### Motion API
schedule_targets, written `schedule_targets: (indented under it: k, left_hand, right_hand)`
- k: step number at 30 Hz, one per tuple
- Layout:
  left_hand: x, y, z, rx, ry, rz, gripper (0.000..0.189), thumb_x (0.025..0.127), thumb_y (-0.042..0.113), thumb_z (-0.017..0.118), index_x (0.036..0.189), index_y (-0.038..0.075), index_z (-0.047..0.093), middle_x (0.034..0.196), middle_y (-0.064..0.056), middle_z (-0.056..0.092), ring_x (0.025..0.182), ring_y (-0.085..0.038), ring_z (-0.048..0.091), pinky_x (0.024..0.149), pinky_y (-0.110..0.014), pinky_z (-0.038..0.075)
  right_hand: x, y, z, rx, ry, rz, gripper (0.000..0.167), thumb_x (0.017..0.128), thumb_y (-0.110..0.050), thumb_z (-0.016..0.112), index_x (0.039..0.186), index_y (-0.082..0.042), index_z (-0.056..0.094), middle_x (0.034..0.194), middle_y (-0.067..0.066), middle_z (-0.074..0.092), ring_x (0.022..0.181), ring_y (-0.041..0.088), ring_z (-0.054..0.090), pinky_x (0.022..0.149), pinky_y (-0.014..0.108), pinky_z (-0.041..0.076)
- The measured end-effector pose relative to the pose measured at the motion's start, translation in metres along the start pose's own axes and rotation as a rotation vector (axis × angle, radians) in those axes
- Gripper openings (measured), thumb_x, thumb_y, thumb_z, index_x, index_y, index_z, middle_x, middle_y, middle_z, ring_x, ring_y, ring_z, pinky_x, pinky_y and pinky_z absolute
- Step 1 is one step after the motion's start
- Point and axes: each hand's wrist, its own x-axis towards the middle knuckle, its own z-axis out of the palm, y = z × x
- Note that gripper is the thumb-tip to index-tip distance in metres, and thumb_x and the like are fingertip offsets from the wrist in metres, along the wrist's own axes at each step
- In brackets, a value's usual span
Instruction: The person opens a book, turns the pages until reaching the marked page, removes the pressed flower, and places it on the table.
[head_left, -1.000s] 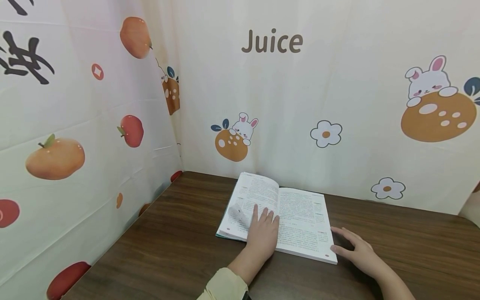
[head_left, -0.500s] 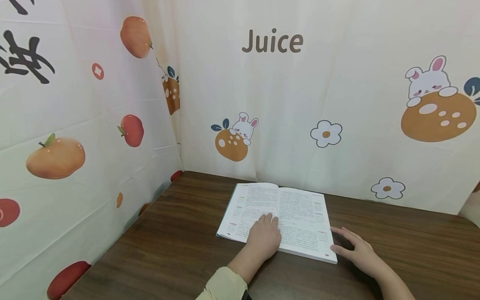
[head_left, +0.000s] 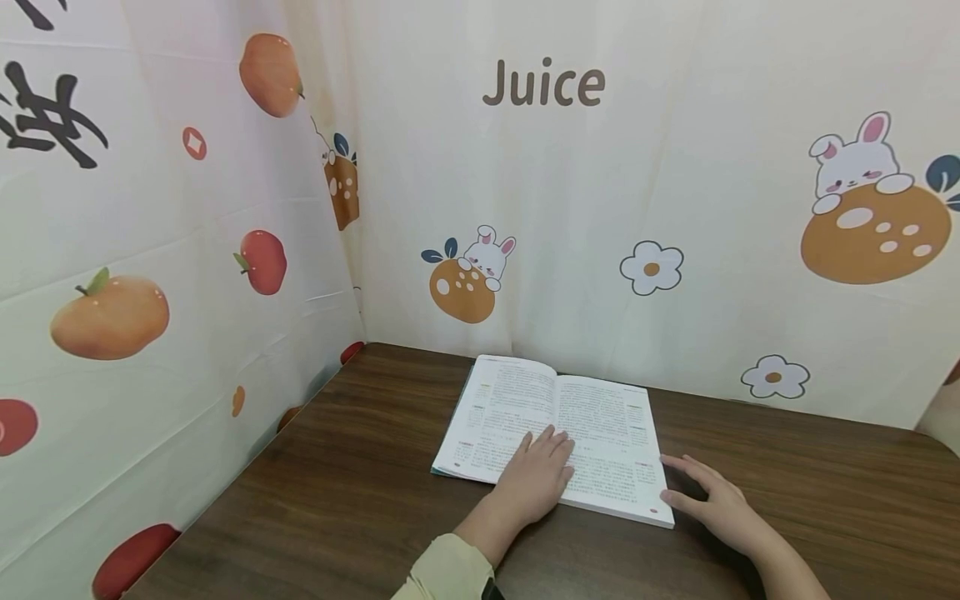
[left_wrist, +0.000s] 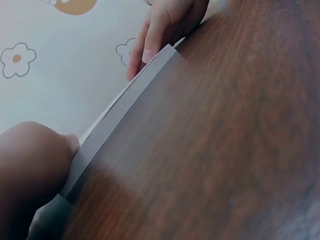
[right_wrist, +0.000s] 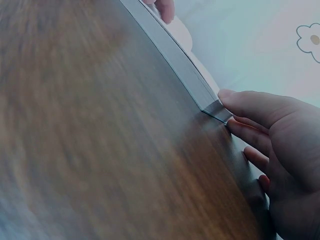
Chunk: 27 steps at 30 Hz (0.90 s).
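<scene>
An open book (head_left: 603, 433) with printed pages lies on the brown wooden table, its two halves spread apart. My left hand (head_left: 534, 482) rests on the lower part of the book, across the gutter, with fingers extended toward the right page. In the left wrist view, the book's thick page block (left_wrist: 122, 112) shows from the side. Beside the right edge is my right hand (head_left: 716, 504), fingers loosely bent. In the right wrist view, the thumb of that hand (right_wrist: 295, 150) touches the book's corner, while its other fingers lie along the side.
The wooden table (head_left: 337, 492) extends to both sides of the book. A pale printed curtain (head_left: 570, 200) hangs just behind the book, and another curtain (head_left: 187, 400) runs along the table's left side.
A curled left page beside my left hand has come down flat. My left hand has slid rightward over the gutter, its fingers spreading out. My right hand stays where it was.
</scene>
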Motion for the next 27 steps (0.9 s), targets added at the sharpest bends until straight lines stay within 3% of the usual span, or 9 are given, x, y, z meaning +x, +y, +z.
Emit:
schedule_targets:
  k: [6, 12, 15, 21, 27]
  left_hand:
    - [0.0011, 0.0016, -0.0042, 0.000, 0.008, 0.058, 0.038, 0.099, 0.033, 0.040, 0.133, 0.021, 0.051, 0.141, 0.007, 0.041, 0.134, -0.011, 0.029, 0.107, -0.040, 0.025]
    - [0.0016, 0.0025, -0.0076, 0.066, 0.051, 0.172, 0.028, 0.098, 0.025, 0.044, 0.121, 0.022, 0.060, 0.132, 0.008, 0.051, 0.127, -0.010, 0.040, 0.105, -0.030, 0.029]
    - [0.0012, 0.0041, -0.0088, 0.055, 0.035, 0.190, 0.029, 0.098, 0.020, 0.043, 0.122, 0.023, 0.060, 0.131, 0.009, 0.052, 0.127, -0.009, 0.041, 0.105, -0.029, 0.030]
    - [-0.0008, 0.0088, -0.0061, -0.035, -0.024, 0.145, 0.033, 0.099, 0.026, 0.039, 0.128, 0.026, 0.054, 0.139, 0.009, 0.044, 0.132, -0.011, 0.034, 0.106, -0.048, 0.024]
    - [-0.0030, 0.0091, -0.0021, -0.112, -0.064, 0.127, 0.048, 0.095, 0.052, 0.035, 0.137, 0.029, 0.044, 0.147, 0.009, 0.032, 0.137, -0.012, 0.023, 0.100, -0.067, 0.013]
  right_hand:
    - [-0.0003, -0.0003, -0.0002, -0.009, 0.004, -0.015, 0.067, 0.084, -0.044, 0.062, 0.137, -0.006, 0.043, 0.141, 0.036, 0.022, 0.125, 0.059, 0.016, 0.085, 0.077, 0.013]
    - [-0.0013, 0.0002, 0.0001, -0.006, 0.015, -0.030, 0.065, 0.085, -0.043, 0.062, 0.136, -0.007, 0.044, 0.140, 0.036, 0.023, 0.124, 0.060, 0.017, 0.085, 0.076, 0.013]
    - [-0.0013, -0.0003, -0.0003, -0.004, 0.013, -0.027, 0.066, 0.085, -0.044, 0.062, 0.136, -0.007, 0.044, 0.140, 0.036, 0.023, 0.124, 0.060, 0.017, 0.085, 0.076, 0.013]
    - [-0.0021, -0.0013, -0.0002, 0.008, 0.013, -0.020, 0.067, 0.084, -0.045, 0.063, 0.136, -0.007, 0.044, 0.141, 0.036, 0.022, 0.124, 0.060, 0.016, 0.085, 0.077, 0.013]
    - [-0.0032, -0.0011, 0.0007, 0.017, 0.021, -0.029, 0.067, 0.083, -0.045, 0.063, 0.135, -0.007, 0.045, 0.140, 0.036, 0.022, 0.123, 0.061, 0.016, 0.084, 0.077, 0.013]
